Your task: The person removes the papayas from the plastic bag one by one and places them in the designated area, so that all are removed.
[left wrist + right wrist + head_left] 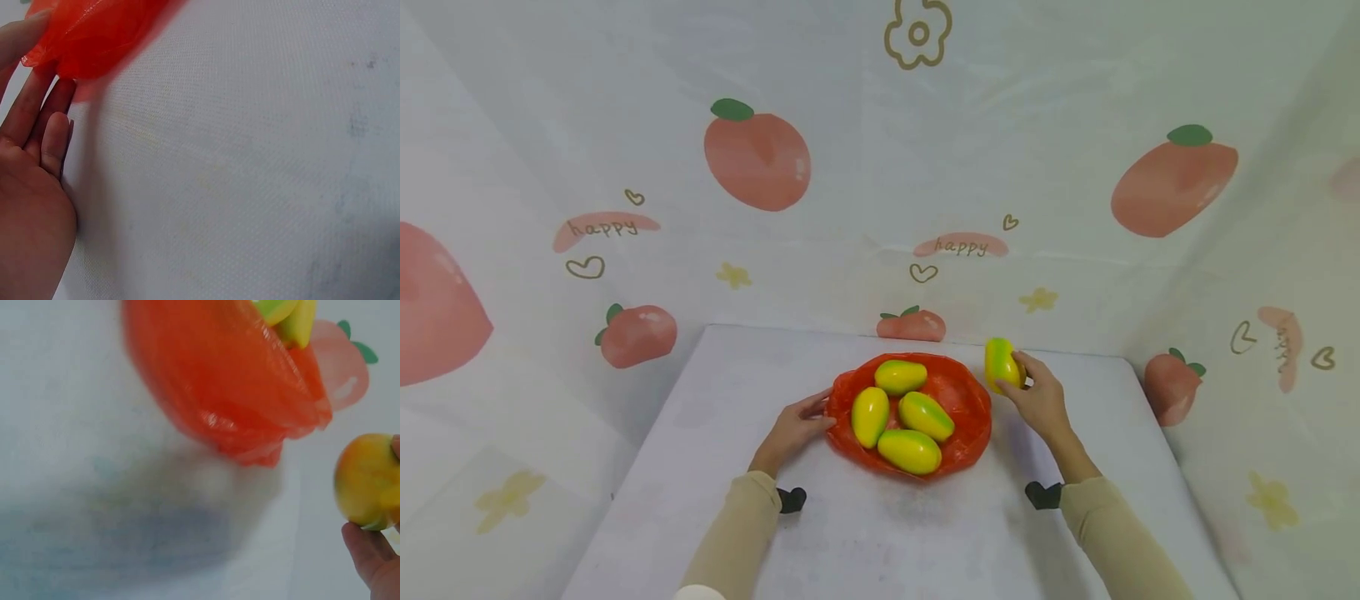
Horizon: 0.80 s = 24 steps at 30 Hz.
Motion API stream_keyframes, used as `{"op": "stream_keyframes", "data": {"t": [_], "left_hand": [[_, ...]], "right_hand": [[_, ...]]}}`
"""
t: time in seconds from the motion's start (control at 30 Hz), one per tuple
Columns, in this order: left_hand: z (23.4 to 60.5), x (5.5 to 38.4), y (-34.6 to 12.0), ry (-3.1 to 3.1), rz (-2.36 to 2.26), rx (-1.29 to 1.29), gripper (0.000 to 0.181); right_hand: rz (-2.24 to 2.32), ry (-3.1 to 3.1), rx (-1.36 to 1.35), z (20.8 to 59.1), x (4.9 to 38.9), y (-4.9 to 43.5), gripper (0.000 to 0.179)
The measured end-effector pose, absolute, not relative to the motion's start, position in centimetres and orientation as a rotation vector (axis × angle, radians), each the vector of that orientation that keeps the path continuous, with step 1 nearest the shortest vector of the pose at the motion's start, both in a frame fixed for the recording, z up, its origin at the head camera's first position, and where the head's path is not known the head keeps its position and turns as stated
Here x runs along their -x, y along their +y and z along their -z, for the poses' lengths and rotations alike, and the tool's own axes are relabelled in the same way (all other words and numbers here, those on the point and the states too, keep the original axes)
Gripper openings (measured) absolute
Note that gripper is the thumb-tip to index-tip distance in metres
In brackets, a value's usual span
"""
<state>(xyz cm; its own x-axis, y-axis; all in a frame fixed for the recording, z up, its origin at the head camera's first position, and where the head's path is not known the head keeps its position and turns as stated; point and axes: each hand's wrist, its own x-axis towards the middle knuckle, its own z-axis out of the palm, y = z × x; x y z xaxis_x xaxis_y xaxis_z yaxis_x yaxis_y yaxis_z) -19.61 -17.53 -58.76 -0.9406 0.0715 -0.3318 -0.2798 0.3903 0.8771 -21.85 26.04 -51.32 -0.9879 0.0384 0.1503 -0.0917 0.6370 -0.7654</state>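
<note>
A red plastic bag (966,446) lies spread on the table like a bowl, with several yellow-green mangoes (910,452) inside. At its left edge my left hand (792,429) holds the rim. The left wrist view shows the thumb (25,36) over the red plastic and the fingers beneath it. My right hand (1037,400) grips another mango (1000,364) between thumb and fingers, upright beside the bag's upper right edge. In the right wrist view this mango (365,478) shows an orange blush and is apart from the bag.
The white table (700,467) meets a cloth backdrop (850,167) printed with peaches and lettering along its far edge. Similar cloth hangs at both sides. Black heart-shaped pieces (1042,495) show next to both wrists.
</note>
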Motion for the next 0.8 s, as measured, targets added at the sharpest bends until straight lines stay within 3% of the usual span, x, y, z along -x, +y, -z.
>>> {"op": "stream_keyframes", "data": {"t": [0.8], "left_hand": [[59.2, 19.6, -17.5, 2.334, -1.581, 0.197, 0.057]], "right_hand": [[-1.097, -2.892, 0.098, 54.0, 22.9, 29.1, 0.064]]}}
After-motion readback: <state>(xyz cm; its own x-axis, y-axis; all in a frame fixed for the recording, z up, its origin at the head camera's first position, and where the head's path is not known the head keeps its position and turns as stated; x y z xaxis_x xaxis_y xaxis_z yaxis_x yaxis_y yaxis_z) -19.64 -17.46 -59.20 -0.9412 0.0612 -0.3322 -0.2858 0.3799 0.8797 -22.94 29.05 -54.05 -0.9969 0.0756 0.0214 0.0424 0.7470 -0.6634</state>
